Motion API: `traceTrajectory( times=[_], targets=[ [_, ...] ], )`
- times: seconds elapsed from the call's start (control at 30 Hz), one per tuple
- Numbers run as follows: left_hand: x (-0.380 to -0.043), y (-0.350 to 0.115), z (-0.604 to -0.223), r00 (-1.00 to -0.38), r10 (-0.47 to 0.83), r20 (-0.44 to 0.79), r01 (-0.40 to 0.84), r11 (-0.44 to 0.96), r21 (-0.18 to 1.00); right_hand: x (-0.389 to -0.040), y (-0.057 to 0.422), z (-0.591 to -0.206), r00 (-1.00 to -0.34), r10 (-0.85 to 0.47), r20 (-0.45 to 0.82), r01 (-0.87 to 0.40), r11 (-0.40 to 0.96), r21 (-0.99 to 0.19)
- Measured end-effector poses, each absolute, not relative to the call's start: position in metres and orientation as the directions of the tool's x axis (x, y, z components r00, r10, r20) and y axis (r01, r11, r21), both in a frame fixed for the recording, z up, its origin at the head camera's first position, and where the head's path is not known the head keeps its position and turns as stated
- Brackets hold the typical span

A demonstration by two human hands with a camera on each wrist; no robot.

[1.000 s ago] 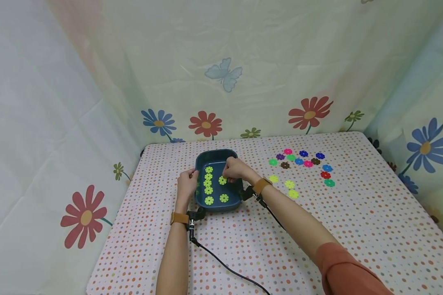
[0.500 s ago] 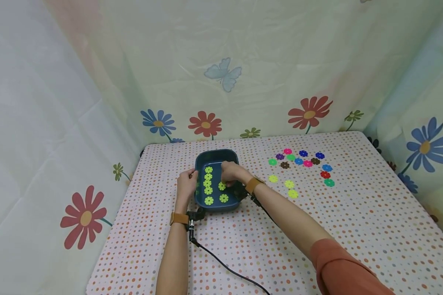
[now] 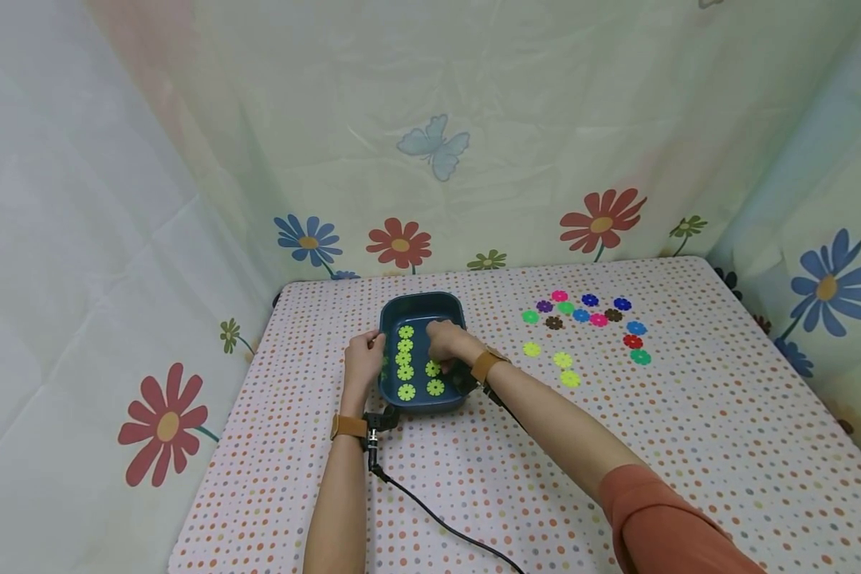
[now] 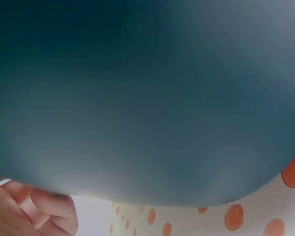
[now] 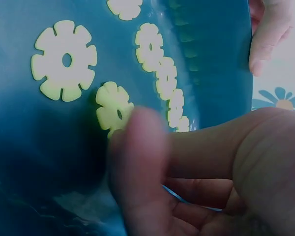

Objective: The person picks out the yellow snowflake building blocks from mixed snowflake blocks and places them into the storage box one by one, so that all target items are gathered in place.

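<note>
A dark blue tray (image 3: 422, 301) stands on the table with several yellow-green flower discs inside. Along its left side runs a column of these discs (image 3: 405, 372), some touching or overlapping. My left hand (image 3: 363, 360) grips the tray's left rim; the tray's blurred outer wall (image 4: 147, 123) fills most of the left wrist view. Inside the tray, my right hand (image 3: 452, 343) pinches the edge of a yellow-green flower disc (image 5: 110, 105) between thumb and index finger. Just nearer than that one lies another disc (image 3: 435, 387), flat on the tray bottom.
Right of the tray, loose yellow-green discs (image 3: 563, 359) lie on the dotted tablecloth (image 3: 466, 478). Farther right are scattered pink, blue, green, brown, purple and red discs (image 3: 599, 320). A black cable (image 3: 438, 516) trails from the left wrist camera. A flowered curtain (image 3: 516, 159) stands behind.
My right hand has moved nearer me inside the tray, and its disc has shifted the same way, close to the lower right disc. The left hand stays on the rim.
</note>
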State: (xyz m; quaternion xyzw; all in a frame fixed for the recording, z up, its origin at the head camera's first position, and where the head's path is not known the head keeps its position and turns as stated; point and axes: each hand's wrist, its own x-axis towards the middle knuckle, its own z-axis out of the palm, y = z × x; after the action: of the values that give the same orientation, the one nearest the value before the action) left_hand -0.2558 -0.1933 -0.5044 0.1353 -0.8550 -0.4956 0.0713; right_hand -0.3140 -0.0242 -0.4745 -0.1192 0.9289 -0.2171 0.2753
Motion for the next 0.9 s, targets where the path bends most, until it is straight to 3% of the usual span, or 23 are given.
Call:
traceTrajectory(
  times=[0.5,0.9],
  targets=[
    [-0.2566,-0.1932,-0.5045,-0.954,-0.3,-0.019,-0.164,0.464,0.871,-0.3107,-0.0256,-0.4713,-0.816,-0.331,-0.473,-0.112,0.895,-0.432],
    [-0.2559,-0.1924,-0.5047,-0.952,-0.306,-0.021,-0.169,0.466,0.868,-0.3082,-0.0226,-0.4648,-0.838,-0.355,-0.415,-0.133,0.87,-0.475]
  ],
)
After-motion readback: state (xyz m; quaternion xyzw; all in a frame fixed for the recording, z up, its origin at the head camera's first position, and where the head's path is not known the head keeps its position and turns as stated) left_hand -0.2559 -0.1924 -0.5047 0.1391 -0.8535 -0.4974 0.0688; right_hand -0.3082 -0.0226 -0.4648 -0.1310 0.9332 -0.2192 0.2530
